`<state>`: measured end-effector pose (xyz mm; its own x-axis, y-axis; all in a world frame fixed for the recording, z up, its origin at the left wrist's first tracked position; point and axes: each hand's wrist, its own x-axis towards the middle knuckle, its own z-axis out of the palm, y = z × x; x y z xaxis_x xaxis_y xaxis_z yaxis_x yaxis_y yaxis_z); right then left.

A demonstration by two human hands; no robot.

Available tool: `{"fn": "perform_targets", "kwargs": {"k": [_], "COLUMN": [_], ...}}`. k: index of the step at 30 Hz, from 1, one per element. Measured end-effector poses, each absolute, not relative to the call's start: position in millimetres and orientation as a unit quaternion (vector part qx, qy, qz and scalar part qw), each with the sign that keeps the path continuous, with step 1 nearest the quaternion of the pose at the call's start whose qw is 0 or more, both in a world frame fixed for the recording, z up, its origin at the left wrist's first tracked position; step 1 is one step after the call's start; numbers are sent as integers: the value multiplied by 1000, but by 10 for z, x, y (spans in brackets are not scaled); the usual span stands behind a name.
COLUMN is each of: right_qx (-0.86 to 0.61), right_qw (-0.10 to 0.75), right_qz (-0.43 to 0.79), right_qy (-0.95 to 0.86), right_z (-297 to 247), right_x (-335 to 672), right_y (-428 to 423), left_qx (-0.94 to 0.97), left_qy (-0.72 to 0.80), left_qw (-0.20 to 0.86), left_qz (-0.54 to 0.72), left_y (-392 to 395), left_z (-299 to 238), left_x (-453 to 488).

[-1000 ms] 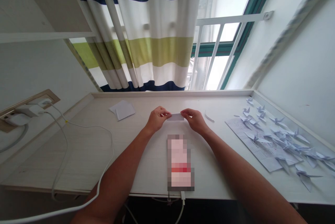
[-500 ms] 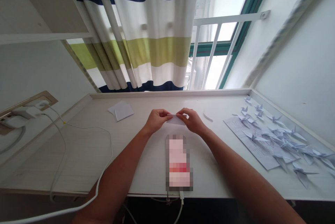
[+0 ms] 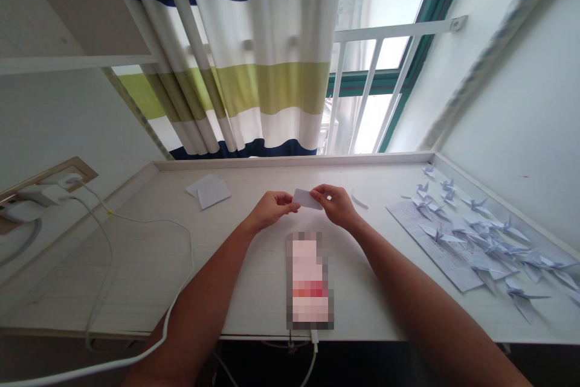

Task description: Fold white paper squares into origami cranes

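My left hand (image 3: pixel 272 209) and my right hand (image 3: pixel 333 204) hold a small piece of pale folded paper (image 3: pixel 307 198) up over the table. My right fingers pinch its right end, and my left fingertips are at its lower left corner. Below the hands lies a phone (image 3: pixel 309 281), its screen pixelated and unreadable. A small stack of white paper squares (image 3: pixel 211 191) lies to the left of my hands, and a thin paper strip (image 3: pixel 359 200) lies to the right.
Several pale origami cranes (image 3: pixel 480 224) cover a printed sheet (image 3: pixel 453 269) at the table's right. A white cable (image 3: pixel 181 308) runs from a charger (image 3: pixel 43 195) in a wall socket. Walls bound the table's back and right edges.
The paper has tilted and risen slightly, and now shows more between my hands. My hands have moved slightly apart.
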<state>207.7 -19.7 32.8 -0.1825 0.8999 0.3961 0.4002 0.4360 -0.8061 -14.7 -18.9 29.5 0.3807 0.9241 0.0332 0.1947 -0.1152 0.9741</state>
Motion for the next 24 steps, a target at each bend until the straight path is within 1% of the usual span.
{"fn": "perform_targets", "kwargs": {"k": [5,14,18,20,22,24], "right_qx": [-451,-433,-434,-461,-489,-492], "right_qw": [435,403,389,407,442,473], "right_qz": [287,312,312,289,270,286], "right_qy": [-725,-744,-750,-733,-702,-673], "right_z": [331,343,299,269,247,241], "right_x": [2074,2023,2137,2254,2347,2364], "right_y": [-199,-232,-153,-84,-28,-9], "left_qx": [639,613,585,548,512,495], "left_qy": [409,405,421,442,460,471], "left_qw": [510,501,481,452,428,427], "left_qz": [406,458,500,547,586,592], "left_y": [-186,-210,-133,-70,-15,17], "left_z": [297,230,191,205,230,248], "left_x": [-118,-1,-54,-154,-259,-323]}}
